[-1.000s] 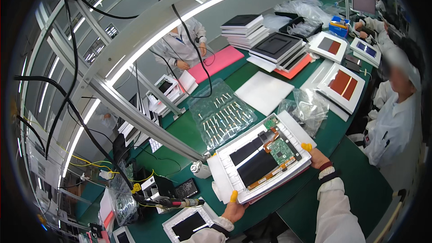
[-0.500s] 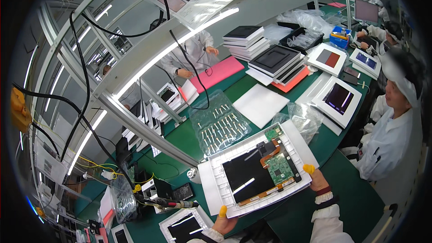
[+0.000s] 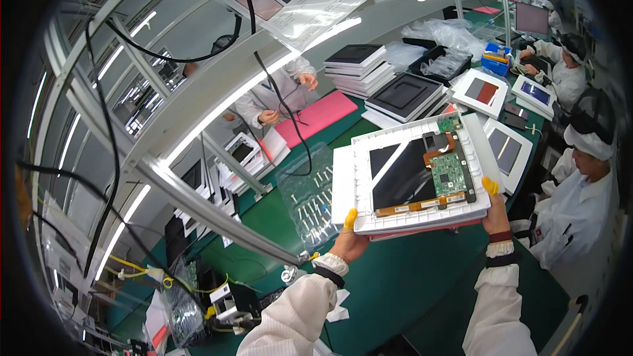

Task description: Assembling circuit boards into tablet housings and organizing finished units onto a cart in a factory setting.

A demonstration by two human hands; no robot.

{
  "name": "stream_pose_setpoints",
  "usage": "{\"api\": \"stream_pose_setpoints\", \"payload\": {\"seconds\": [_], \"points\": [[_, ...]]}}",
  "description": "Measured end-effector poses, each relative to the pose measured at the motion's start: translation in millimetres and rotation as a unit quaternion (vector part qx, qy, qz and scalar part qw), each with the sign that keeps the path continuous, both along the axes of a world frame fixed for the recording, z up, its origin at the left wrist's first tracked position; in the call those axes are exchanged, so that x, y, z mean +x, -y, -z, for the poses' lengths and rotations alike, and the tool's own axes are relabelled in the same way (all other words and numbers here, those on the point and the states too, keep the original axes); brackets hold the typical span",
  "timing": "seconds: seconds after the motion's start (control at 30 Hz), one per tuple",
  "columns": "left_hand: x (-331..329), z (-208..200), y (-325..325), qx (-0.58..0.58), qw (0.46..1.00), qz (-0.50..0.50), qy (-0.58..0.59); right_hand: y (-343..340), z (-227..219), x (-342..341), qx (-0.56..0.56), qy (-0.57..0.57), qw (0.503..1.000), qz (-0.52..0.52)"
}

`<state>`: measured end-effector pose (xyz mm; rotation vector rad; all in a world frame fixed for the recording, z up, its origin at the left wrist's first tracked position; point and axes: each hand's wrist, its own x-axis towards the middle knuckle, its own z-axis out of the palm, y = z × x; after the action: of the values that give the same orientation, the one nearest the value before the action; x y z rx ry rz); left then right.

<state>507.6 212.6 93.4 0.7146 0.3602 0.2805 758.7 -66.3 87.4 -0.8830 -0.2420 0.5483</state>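
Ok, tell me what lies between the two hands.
In the head view, a white frame with a black panel and green circuit board lies between the left hand and right hand.

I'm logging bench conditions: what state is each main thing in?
White-framed panel: held in both hands, circuit board exposed
Left hand: gripping panel
Right hand: gripping panel
Clear tray: loaded, partly hidden
Pink sheet: lying flat
Blue bin: open-topped, filled
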Motion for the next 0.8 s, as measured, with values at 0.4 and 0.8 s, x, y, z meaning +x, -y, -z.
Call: {"api": "stream_pose_setpoints", "payload": {"seconds": [0.4,0.8], "points": [[23,2,-100,-0.053,0.987,-0.152,0.012,-183,10,90,-0.018,-0.033,0.993,-0.114],[15,-20,-200,-0.008,0.987,-0.152,0.055,-281,-9,65,0.037,-0.056,0.987,-0.145]]}}
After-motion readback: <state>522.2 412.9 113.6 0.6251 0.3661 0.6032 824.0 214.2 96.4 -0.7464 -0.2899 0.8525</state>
